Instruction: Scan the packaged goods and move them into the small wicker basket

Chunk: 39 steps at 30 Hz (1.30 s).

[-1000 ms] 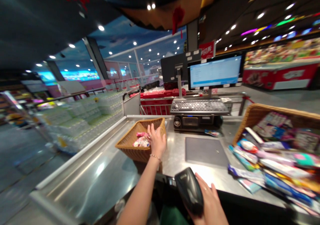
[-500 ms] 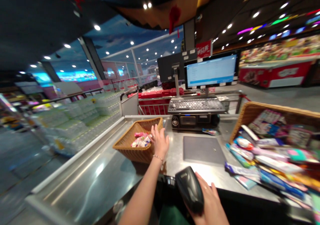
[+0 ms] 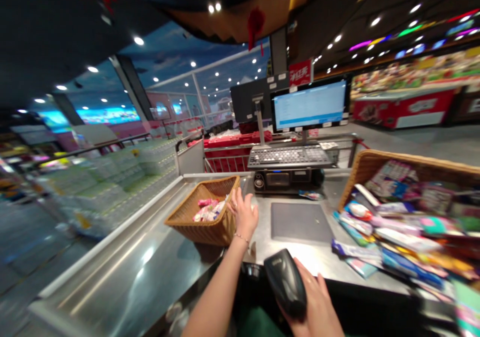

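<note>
The left hand (image 3: 245, 214) was partly open, fingers spread and raised at the right rim of the small basket (image 3: 202, 232); whether they touched the rim could not be determined. The right hand (image 3: 317, 302) held the scanner (image 3: 285, 283), its grip mostly hidden beneath the scanner's body and its wrist cut off at the bottom of the view. Pink and white packets (image 3: 208, 211) lay inside the small basket; their print was too blurred to read. The steel table (image 3: 165, 257) was shiny, with a grey mat (image 3: 300, 222) right of the small basket. Behind the mat stood the keyboard (image 3: 290, 156) and a lit monitor (image 3: 309, 107), its text illegible. At right, packs (image 3: 405, 242) spilled from the large basket (image 3: 351, 183), which was cut off by the view's edge. Beyond were a cart (image 3: 225, 161) and, farther right, a red freezer (image 3: 405, 109).
</note>
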{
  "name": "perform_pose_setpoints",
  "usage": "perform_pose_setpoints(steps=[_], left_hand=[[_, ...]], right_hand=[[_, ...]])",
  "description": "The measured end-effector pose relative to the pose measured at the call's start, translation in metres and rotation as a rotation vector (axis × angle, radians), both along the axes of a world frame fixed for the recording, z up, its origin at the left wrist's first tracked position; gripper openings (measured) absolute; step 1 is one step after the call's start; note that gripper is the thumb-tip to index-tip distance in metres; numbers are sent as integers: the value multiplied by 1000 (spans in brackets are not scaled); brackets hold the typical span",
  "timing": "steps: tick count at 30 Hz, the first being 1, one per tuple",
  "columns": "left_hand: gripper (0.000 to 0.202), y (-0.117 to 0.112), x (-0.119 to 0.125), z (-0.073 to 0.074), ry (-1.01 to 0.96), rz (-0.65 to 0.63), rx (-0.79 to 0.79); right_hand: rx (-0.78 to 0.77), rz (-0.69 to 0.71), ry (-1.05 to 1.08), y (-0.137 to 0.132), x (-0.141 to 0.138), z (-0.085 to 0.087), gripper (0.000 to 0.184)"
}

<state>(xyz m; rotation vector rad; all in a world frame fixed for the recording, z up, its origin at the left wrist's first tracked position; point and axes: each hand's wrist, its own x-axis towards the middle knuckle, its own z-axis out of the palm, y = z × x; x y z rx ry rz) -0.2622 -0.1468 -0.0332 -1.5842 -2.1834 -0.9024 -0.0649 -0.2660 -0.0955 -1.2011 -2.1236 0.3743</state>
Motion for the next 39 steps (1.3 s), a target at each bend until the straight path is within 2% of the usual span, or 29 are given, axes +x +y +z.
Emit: perform_pose_setpoints(steps=[11, 26, 33, 36, 39], left_hand=[[33, 3, 15, -4, -14, -37, -21], [33, 6, 36, -5, -38, -63, -99], [34, 8, 51, -13, -30, -88, -127], [34, 12, 59, -15, -32, -106, -135], [33, 16, 68, -14, -31, -130, -131]], right_hand=[[-28, -30, 19, 1, 7, -3, 53], [31, -72, 44, 5, 19, -11, 52], [-101, -30, -44, 7, 32, -15, 53], [-85, -91, -25, 6, 38, -15, 53], [-117, -77, -39, 8, 46, -15, 55]])
